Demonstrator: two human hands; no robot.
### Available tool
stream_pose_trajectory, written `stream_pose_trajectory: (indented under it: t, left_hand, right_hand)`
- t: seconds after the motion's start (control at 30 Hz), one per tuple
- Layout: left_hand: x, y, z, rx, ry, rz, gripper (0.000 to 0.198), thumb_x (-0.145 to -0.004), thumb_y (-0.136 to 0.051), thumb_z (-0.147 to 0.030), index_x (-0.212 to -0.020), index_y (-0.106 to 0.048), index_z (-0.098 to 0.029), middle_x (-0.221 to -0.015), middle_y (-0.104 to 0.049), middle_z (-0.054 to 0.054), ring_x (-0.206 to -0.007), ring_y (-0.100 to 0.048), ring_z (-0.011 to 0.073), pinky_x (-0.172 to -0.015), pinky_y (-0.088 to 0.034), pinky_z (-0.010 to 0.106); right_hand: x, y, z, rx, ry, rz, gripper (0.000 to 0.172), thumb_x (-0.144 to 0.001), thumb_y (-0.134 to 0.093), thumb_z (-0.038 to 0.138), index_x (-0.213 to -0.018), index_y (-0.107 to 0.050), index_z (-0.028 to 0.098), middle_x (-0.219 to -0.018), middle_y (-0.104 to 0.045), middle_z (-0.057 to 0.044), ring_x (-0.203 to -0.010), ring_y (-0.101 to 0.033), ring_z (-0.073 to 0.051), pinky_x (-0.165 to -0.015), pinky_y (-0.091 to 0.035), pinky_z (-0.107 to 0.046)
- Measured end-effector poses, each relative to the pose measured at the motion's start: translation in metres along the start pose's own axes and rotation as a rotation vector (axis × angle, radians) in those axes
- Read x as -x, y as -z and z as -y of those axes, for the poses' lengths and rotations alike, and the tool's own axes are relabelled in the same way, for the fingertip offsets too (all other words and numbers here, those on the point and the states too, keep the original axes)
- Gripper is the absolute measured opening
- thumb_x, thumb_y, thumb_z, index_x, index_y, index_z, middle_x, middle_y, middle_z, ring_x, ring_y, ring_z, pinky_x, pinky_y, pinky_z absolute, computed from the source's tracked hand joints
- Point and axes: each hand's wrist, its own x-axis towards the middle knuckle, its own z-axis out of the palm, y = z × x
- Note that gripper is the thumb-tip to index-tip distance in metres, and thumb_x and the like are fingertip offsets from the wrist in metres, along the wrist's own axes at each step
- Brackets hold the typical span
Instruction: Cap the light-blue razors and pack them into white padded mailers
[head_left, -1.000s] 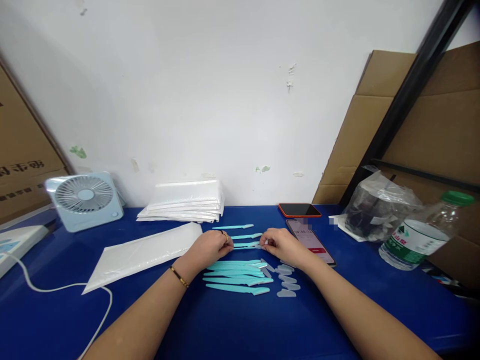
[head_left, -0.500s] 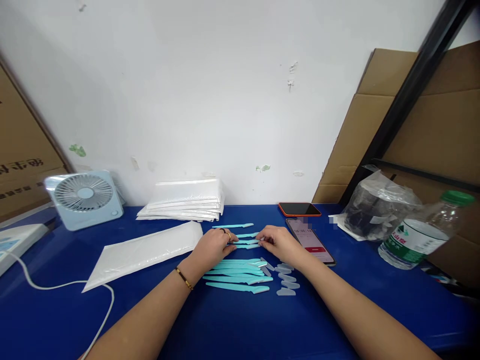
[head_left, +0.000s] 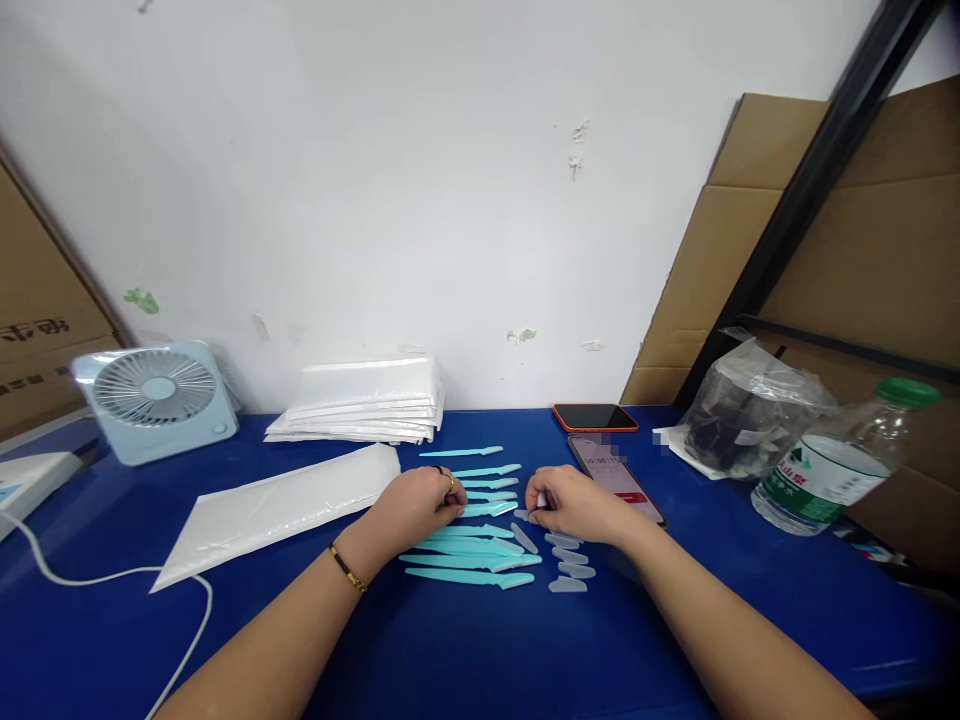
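watching remotely, i see the blue surface (head_left: 465, 650); my right hand (head_left: 576, 498) curled (its grip i can't tell); my left hand (head_left: 416, 503) pinching a teal razor (head_left: 487, 510) between them, likely light, stiff, slick, best held at the bladeless end; lastly, clear caps (head_left: 576, 571).

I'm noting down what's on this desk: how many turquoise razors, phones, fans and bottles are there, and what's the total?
Turquoise razors: at least 9 (some overlap, so more may be hidden)
Phones: 2
Fans: 1
Bottles: 1
Total: at least 13
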Motion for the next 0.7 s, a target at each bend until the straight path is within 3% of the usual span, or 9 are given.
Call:
stream_pose_trajectory:
  t: [0.2, 0.43, 0.6, 0.7]
  left_hand:
    - [0.002, 0.001, 0.001, -0.091, -0.024, -0.003, 0.018, -0.075, -0.055, -0.039, -0.082, -0.065, -0.026, -0.080, -0.064, 0.000, -0.070, -0.056, 0.0155, -0.057, -0.035, 0.023]
    - [-0.001, -0.001, 0.002, -0.264, -0.142, -0.025, 0.016, -0.079, -0.047, -0.023, -0.076, -0.062, -0.022, -0.071, -0.064, 0.000, -0.065, -0.057, 0.0153, -0.060, -0.035, 0.025]
    - [0.002, 0.002, 0.000, -0.141, -0.133, -0.082, 0.012, -0.081, -0.045, -0.023, -0.080, -0.056, -0.021, -0.081, -0.061, 0.001, -0.070, -0.055, 0.0143, -0.064, -0.037, 0.025]
    - [0.005, 0.006, -0.004, -0.001, -0.038, -0.125, 0.015, -0.086, -0.036, -0.027, -0.087, -0.049, -0.019, -0.073, -0.056, 0.001, -0.061, -0.050, 0.0131, -0.057, -0.036, 0.024]
  right_hand:
    - [0.000, 0.003, -0.004, -0.014, -0.004, -0.012, 0.009, -0.077, -0.054, 0.025, -0.075, -0.060, 0.019, -0.077, -0.061, -0.002, -0.063, -0.053, -0.012, -0.052, -0.035, -0.020]
    - [0.001, 0.011, 0.001, -0.101, 0.000, -0.082, 0.013, -0.079, -0.052, 0.027, -0.082, -0.062, 0.020, -0.079, -0.062, -0.002, -0.064, -0.055, -0.012, -0.055, -0.040, -0.021]
    - [0.001, 0.013, 0.001, -0.088, 0.032, -0.155, 0.014, -0.080, -0.051, 0.028, -0.082, -0.062, 0.021, -0.080, -0.061, -0.002, -0.065, -0.054, -0.012, -0.055, -0.040, -0.022]
    - [0.000, 0.012, 0.002, -0.119, 0.022, -0.209, 0.015, -0.081, -0.050, 0.030, -0.084, -0.060, 0.020, -0.076, -0.060, -0.001, -0.061, -0.052, -0.011, -0.053, -0.039, -0.021]
